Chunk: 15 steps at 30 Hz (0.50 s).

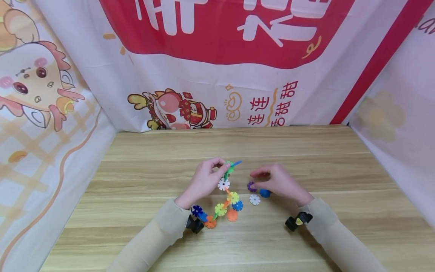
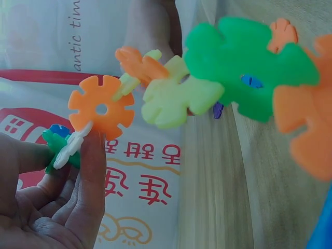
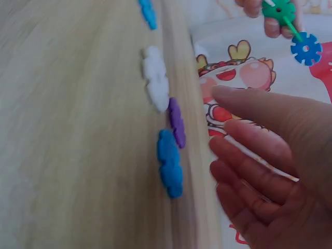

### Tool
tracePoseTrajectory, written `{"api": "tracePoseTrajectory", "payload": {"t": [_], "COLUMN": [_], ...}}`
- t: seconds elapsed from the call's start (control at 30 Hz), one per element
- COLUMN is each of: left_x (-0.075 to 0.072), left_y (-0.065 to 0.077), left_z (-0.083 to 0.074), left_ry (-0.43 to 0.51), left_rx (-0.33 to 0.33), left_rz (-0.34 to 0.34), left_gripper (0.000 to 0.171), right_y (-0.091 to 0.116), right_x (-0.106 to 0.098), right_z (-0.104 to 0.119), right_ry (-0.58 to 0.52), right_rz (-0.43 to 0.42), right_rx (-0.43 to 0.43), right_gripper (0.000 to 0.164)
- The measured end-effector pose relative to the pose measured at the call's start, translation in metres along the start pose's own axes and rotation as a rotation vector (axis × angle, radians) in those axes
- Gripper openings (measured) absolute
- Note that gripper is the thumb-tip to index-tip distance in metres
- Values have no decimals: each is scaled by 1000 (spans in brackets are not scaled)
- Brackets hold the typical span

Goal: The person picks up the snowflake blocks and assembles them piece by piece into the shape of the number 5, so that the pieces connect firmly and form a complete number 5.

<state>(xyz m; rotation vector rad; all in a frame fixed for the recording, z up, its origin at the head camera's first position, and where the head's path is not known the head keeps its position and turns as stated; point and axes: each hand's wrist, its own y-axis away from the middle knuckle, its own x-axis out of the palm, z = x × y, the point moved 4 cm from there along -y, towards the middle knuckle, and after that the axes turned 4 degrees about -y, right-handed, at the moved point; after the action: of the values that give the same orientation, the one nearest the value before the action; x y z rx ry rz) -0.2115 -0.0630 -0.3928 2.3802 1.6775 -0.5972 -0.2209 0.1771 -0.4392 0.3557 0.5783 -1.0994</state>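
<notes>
Wood-grain table point(image 1: 292, 147); printed cloth point(image 1: 217, 71) behind, alongside.

This looks like a small booth: picture cloths point(image 1: 210, 75) hang behind and beside the wooden worktop point(image 1: 265, 241).

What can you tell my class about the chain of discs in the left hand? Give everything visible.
The chain is made of notched discs, blue, green, white, orange and yellow, slotted together at differing angles. They look like plastic; several show a small central hole. The left hand pinches it near one end, by green and white pieces, with a blue disc at the tip. From there it curves towards the left wrist. Whether its other end touches the table is unclear.
</notes>
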Motion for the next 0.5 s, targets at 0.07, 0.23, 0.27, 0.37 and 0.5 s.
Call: {"api": "tracePoseTrajectory", "payload": {"t": [0.07, 0.23, 0.27, 0.37, 0.5], "left_x": [0, -1, -1, -1, 0], "left_y": [0, 0, 0, 0, 0], "left_z": [0, 1, 1, 1, 1], "left_ry": [-3, -15, -16, -20, -25], "left_rx": [4, 13, 12, 7, 3], "left_rz": [1, -1, 0, 3, 6], "left_gripper": [20, 22, 23, 24, 24], "right_y": [0, 0, 0, -1, -2], "right_x": [1, 4, 4, 5, 7], "right_z": [-3, -6, -7, -8, -10], "right_ry": [45, 95, 100, 109, 108], "right_rz": [8, 23, 27, 33, 36], "right_rx": [4, 15, 19, 18, 26], "right_gripper": [29, 26, 25, 22, 20]}}
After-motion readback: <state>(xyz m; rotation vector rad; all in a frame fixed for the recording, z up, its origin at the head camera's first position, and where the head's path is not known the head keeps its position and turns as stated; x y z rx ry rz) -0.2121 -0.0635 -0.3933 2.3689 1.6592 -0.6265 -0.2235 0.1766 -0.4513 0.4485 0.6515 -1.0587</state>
